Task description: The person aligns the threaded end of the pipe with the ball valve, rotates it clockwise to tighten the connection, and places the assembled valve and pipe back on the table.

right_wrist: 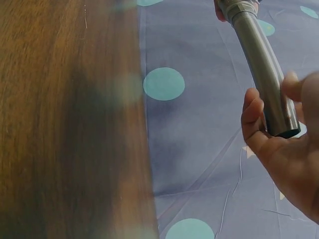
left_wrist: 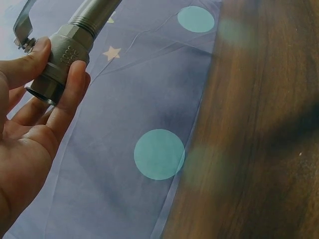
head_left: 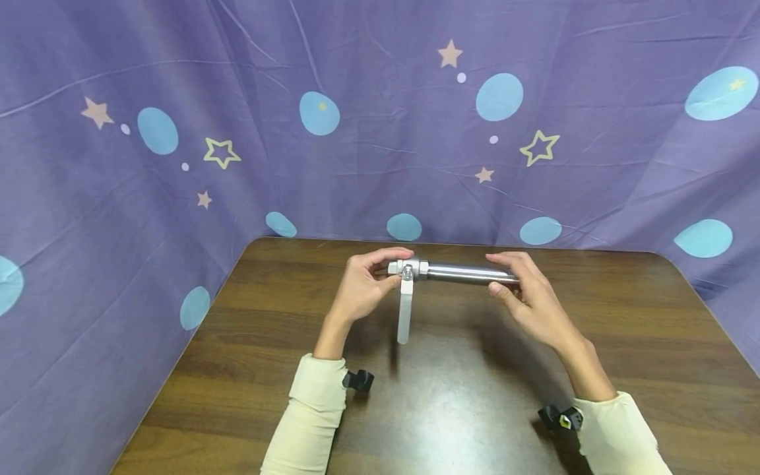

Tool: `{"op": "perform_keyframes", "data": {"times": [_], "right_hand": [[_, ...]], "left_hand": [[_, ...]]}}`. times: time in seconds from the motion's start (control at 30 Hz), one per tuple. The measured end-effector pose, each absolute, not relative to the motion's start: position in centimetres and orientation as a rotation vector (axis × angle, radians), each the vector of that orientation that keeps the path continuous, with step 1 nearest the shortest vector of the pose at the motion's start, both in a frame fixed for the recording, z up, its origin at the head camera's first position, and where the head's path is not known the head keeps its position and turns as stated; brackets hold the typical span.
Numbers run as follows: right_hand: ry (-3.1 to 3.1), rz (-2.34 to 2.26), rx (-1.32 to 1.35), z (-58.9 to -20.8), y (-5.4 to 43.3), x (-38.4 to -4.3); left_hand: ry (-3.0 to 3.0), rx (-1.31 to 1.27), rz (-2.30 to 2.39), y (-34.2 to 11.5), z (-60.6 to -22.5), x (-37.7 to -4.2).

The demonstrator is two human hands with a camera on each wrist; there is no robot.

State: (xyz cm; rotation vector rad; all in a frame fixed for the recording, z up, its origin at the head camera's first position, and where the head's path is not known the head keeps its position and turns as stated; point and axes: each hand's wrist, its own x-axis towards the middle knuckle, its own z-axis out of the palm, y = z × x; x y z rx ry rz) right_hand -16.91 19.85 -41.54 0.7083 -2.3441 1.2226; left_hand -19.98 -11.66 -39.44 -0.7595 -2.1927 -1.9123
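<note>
A metal ball valve [head_left: 410,269] with a pale lever handle [head_left: 405,313] pointing toward me is joined to a shiny steel pipe [head_left: 463,273]. My left hand [head_left: 365,284] grips the valve body, thumb on the near side and fingers behind. Its open threaded end faces the palm in the left wrist view, where raised lettering shows on the valve [left_wrist: 70,52]. At the pipe's free end, my right hand [head_left: 534,303] holds it loosely between thumb and fingers, the index finger stretched out above. The pipe [right_wrist: 264,69] lies across the fingers in the right wrist view. Both parts are raised over the table.
The wooden table [head_left: 249,369] has a glossy patch of reflected light near its front. A purple curtain [head_left: 368,171] with stars and blue spots hangs behind it and along the left. Small black wrist devices [head_left: 359,380] sit at both sleeve cuffs.
</note>
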Motion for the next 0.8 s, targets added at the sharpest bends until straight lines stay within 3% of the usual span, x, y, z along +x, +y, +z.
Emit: {"op": "perform_keyframes", "data": {"times": [0.27, 0.8], "right_hand": [[-2.295, 1.436, 0.711, -41.4, 19.57, -16.72], [-2.168, 1.135, 0.765, -41.39, 19.58, -17.28]], "left_hand": [[-2.205, -0.719, -1.885, -11.85, -39.69, -20.18], [-2.217, -0.744, -1.866, -11.82, -39.66, -20.18]]}}
